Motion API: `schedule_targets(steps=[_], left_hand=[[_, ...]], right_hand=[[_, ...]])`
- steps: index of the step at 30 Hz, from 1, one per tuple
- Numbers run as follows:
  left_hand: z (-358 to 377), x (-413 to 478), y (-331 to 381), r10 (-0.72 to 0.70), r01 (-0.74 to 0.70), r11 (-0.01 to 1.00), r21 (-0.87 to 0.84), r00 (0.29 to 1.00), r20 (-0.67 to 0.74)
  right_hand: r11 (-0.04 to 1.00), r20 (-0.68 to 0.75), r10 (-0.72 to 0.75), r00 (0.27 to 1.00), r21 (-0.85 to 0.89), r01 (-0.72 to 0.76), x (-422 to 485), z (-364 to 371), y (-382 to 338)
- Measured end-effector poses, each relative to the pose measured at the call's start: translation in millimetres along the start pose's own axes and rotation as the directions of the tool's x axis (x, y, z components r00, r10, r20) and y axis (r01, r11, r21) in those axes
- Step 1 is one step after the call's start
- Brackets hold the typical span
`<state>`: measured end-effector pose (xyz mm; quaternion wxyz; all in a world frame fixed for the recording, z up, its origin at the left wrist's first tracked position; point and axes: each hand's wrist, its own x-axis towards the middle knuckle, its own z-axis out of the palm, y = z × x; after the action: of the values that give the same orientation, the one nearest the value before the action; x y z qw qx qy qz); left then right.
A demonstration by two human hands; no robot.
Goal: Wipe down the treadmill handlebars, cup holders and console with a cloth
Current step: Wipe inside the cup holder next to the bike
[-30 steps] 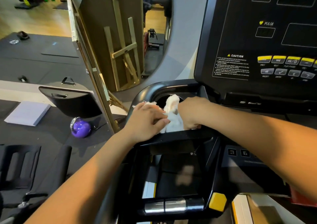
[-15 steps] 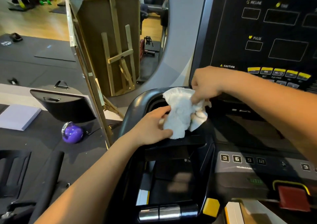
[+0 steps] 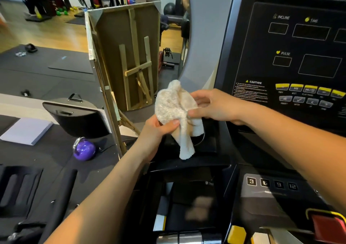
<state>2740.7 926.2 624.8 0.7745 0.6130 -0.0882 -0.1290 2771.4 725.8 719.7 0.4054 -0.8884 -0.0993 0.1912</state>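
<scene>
Both hands hold the white terry cloth (image 3: 176, 109) in the air just left of the console's (image 3: 299, 56) lower left corner, touching no part of the machine. The cloth is bunched, with its long axis roughly upright: a rounded hump on top and a narrow tail hanging down over the dark cup holder (image 3: 201, 140), which sits below and left of the console.

The left hand (image 3: 155, 131) comes up from below the console's level, its thumb and fingers (image 3: 171, 122) curled round the cloth's lower left part. The right hand (image 3: 211, 105) reaches in from the console side with the wrist level. Its thumb and fingers (image 3: 192, 112) pinch a fold at the cloth's right edge, and the upper fingers are less tightly bent.

This looks like regathering the cloth between surfaces rather than wiping.

If the console is next, its face lies to the right of and above the fingers, tilted toward the person. The caution label (image 3: 250, 92) is its nearest part. The right hand is plainly the nearer one, so the cloth would need to end up padded under that palm, with the left hand letting go.
</scene>
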Motion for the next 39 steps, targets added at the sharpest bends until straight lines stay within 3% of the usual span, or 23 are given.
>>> schedule_targets(steps=[3, 6, 9, 11, 14, 15, 17, 20, 23, 24, 27, 29, 33, 39], left_hand=[[-8.4, -7.8, 15.2, -0.036, 0.036, 0.999, 0.04, 0.999, -0.005], [-18.1, -14.4, 38.8, -0.006, 0.037, 0.95, 0.31, 0.995, -0.098], [-39.6, -16.6, 60.1, 0.213, -0.073, 0.778, 0.624, 0.965, -0.153], [-51.6, -15.9, 67.8, 0.318, -0.129, 0.591, 0.796, 0.944, -0.083], [-56.4, -9.2, 45.9, 0.204, -0.128, 0.332, 0.935, 0.977, 0.062], [-55.5, -6.5, 30.1, 0.125, -0.106, 0.3, 0.948, 0.99, 0.071], [-50.4, -4.5, -1.5, -0.012, -0.031, 0.334, 0.942, 0.999, 0.038], [-40.9, 0.7, -35.6, 0.053, -0.067, 0.225, 0.972, 0.997, 0.057], [-29.8, 10.1, -41.2, 0.098, -0.127, 0.091, 0.988, 0.988, 0.118], [-26.4, 14.7, -40.8, 0.091, -0.152, 0.058, 0.987, 0.985, 0.146], [-20.9, 29.6, -40.3, 0.059, -0.198, 0.026, 0.98, 0.979, 0.196], [-22.1, 38.1, -39.8, 0.067, -0.209, 0.015, 0.978, 0.976, 0.207], [-27.6, 50.1, -39.0, 0.092, -0.172, 0.024, 0.985, 0.981, 0.169], [-35.4, 48.6, -41.3, 0.072, -0.105, 0.109, 0.988, 0.993, 0.097]], right_hand=[[0.994, -0.155, -0.025, 0.988, -0.11, 0.008, 5.2, 7.6, 2.3], [0.934, -0.234, -0.127, 0.964, -0.356, 0.036, 6.7, 1.0, -6.4], [0.856, -0.242, -0.137, 0.961, -0.517, -0.009, 2.3, -12.5, -14.4], [0.741, -0.226, -0.071, 0.971, -0.664, -0.1, -1.3, -16.0, -15.7], [0.447, -0.159, 0.027, 0.987, -0.881, -0.154, -5.7, -1.5, -11.7], [0.378, -0.154, 0.036, 0.987, -0.913, -0.156, -7.9, 5.1, -10.2], [0.287, -0.188, -0.007, 0.982, -0.941, -0.179, -14.7, 15.8, -8.4], [0.268, -0.205, -0.166, 0.965, -0.951, -0.156, -23.3, 35.0, 4.1], [0.353, 0.007, 0.031, 1.0, -0.936, -0.004, -30.1, 60.3, 28.9], [0.333, 0.045, 0.088, 0.995, -0.943, 0.014, -29.6, 62.1, 37.2], [0.152, 0.026, 0.077, 0.997, -0.988, 0.014, -12.7, 47.3, 55.5], [0.118, -0.013, 0.095, 0.995, -0.993, -0.024, 0.6, 42.4, 64.3], [0.201, -0.089, 0.174, 0.981, -0.972, -0.124, 19.7, 40.3, 73.4], [0.273, -0.054, 0.144, 0.988, -0.958, -0.092, 1.8, 39.1, 56.4]])
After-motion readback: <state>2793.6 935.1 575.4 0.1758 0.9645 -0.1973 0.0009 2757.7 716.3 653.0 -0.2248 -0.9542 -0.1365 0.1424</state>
